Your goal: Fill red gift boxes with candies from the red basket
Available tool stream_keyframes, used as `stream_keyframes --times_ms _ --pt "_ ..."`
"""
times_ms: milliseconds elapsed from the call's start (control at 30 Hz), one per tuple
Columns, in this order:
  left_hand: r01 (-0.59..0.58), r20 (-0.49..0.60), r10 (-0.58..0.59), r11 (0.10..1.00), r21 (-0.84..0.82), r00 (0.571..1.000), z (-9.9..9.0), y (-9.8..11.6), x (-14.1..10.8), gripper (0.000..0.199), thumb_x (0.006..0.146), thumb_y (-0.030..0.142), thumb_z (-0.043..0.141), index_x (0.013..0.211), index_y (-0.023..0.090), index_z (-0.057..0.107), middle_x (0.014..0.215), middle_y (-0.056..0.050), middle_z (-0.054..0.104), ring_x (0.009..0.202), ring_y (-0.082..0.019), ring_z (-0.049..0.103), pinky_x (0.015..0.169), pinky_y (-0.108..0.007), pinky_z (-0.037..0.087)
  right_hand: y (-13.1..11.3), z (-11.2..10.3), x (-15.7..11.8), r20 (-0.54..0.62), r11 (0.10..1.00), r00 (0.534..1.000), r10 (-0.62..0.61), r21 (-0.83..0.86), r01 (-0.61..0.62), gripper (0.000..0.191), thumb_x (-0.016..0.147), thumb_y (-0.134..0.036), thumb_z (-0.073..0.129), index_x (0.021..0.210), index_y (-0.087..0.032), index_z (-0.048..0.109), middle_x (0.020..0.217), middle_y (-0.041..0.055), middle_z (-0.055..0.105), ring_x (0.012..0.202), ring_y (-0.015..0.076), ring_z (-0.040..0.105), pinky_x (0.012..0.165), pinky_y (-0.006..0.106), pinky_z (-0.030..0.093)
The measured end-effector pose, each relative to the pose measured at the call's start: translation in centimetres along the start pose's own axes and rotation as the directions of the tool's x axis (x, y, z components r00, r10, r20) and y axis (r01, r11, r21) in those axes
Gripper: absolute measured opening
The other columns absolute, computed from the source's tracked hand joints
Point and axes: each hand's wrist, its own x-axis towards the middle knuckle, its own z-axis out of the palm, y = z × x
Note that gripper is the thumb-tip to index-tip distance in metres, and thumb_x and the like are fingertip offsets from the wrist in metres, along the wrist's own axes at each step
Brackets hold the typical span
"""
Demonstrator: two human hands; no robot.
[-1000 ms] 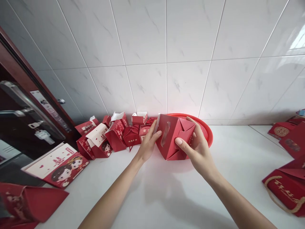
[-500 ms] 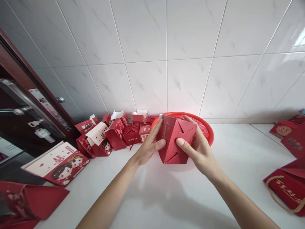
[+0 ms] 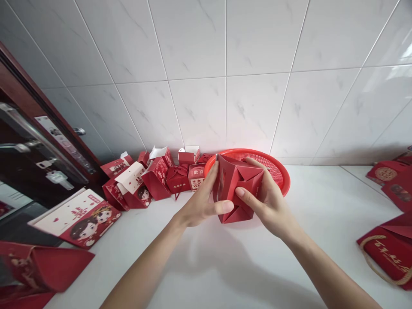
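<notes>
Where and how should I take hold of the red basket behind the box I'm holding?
I'd pinch the red basket by its right-end rim, coming from the right: that curved edge shows uncovered there, while the held red box hides the near middle and small boxes sit close by the left end.

Beyond the fingers [image 3: 247, 197] rose a wall of pale grey tiles [image 3: 257, 107], lightly veined, with thin joints between them. Beneath the fingers spread a smooth white surface [image 3: 315, 240] — it met the wall behind them — and a soft grey shadow [image 3: 244, 262] lay across it, nearer than the fingers. Well to their left stood a dark red door [image 3: 22, 88] with a metal lock plate [image 3: 61, 141] and hanging keys [image 3: 59, 179]. High to their right, a bright patch [image 3: 407, 53] shone on the glossy tiles, perhaps a window's reflection, though the picture's edge cut it off.
</notes>
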Motion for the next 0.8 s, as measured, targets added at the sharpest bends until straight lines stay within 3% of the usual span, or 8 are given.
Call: stream_keyframes --times_ms 367,533,667,800 --pt "-0.001 -0.001 0.001 1.0 0.026 1.0 -0.15 -0.58 0.06 0.101 0.082 0.051 0.076 0.166 0.031 0.023 0.17 -0.008 0.033 0.159 -0.042 0.019 0.125 -0.058 0.031 -0.23 0.35 0.06 -0.033 0.999 0.998 0.049 -0.003 -0.049 0.055 0.096 -0.038 0.067 0.144 -0.028 0.04 0.141 0.0093 0.061 0.125 0.0264 0.063 0.102 0.044 0.058" --pt "0.005 0.006 -0.005 1.0 -0.006 1.0 -0.21 -0.77 0.11 0.1 0.082 0.053 0.076 0.166 0.032 0.025 0.17 -0.007 0.033 0.157 -0.043 0.025 0.124 -0.056 0.033 -0.37 0.18 0.06 -0.021 0.997 0.997 0.069 -0.023 -0.07 0.058 0.097 -0.039 0.066 0.146 -0.028 0.037 0.145 0.0098 0.058 0.13 0.0269 0.06 0.104 0.044 0.057" --pt "0.04 0.035 -0.037 0.995 -0.088 0.999 -0.13 -0.66 0.11 0.099 0.083 0.054 0.075 0.166 0.031 0.025 0.167 -0.01 0.037 0.152 -0.044 0.035 0.118 -0.056 0.04 -0.45 -0.2 0.14 0.047 0.996 0.995 0.091 0.003 -0.091 0.063 0.099 -0.041 0.065 0.152 -0.029 0.032 0.149 0.0099 0.055 0.132 0.0264 0.059 0.103 0.043 0.058" --pt "0.06 0.06 -0.051 0.985 -0.161 0.997 0.01 -0.47 0.03 0.101 0.084 0.055 0.074 0.166 0.033 0.02 0.167 -0.01 0.037 0.149 -0.044 0.039 0.113 -0.055 0.046 -0.37 -0.31 0.21 0.035 0.998 0.997 0.062 -0.032 -0.061 0.064 0.099 -0.041 0.065 0.152 -0.027 0.033 0.147 0.0111 0.058 0.132 0.0277 0.06 0.101 0.043 0.059"
